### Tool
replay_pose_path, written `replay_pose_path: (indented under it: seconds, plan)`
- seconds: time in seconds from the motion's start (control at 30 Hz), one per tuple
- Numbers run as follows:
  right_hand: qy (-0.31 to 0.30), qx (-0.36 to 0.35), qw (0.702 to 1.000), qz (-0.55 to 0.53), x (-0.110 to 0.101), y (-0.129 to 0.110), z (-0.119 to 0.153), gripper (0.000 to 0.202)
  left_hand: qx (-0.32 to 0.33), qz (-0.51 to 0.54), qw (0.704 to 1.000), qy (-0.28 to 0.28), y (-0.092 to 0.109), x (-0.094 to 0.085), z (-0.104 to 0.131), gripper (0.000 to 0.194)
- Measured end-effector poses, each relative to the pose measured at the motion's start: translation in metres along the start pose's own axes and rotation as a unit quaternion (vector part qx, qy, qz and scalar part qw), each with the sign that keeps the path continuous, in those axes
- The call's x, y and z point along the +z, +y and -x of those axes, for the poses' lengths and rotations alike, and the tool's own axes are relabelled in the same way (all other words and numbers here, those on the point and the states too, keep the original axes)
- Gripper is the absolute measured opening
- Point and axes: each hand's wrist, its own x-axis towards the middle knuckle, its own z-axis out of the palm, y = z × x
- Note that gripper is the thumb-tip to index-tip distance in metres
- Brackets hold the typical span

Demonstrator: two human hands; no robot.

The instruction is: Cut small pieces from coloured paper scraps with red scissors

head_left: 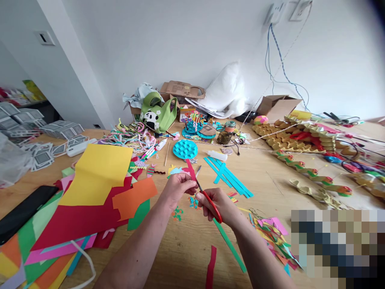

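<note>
My left hand (179, 188) pinches a narrow red paper strip (190, 167) over the middle of the table. In my right hand (217, 202) is a pair of scissors (212, 204) with red handles, its blades at the strip's edge. Beneath the hands lie small blue paper bits (194, 202) and green paper bits (178, 213). Beyond them sits a round blue piece with raised egg-carton-like bumps (185, 149). Several blue paper strips (230, 176) lie to the right. Nearer to me are a green strip (230, 245) and another red strip (211, 265).
At left, coloured sheets, with yellow paper (100, 172) on top, spread beside a black phone (28, 212). Paper scraps (272, 237) lie right of my right arm. Egg cartons (276, 138) fill the right side. A glass jar (226, 134) and a green panda bag (159, 114) stand at the back.
</note>
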Motion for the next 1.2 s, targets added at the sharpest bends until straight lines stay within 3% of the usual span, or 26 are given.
replay_pose_path:
  seconds: [1.2]
  plan:
    - [-0.010,0.000,1.000,-0.003,0.0002,0.0009,-0.0005,0.051,-0.009,0.006,1.000,0.005,0.0025,-0.0031,-0.0014,0.014]
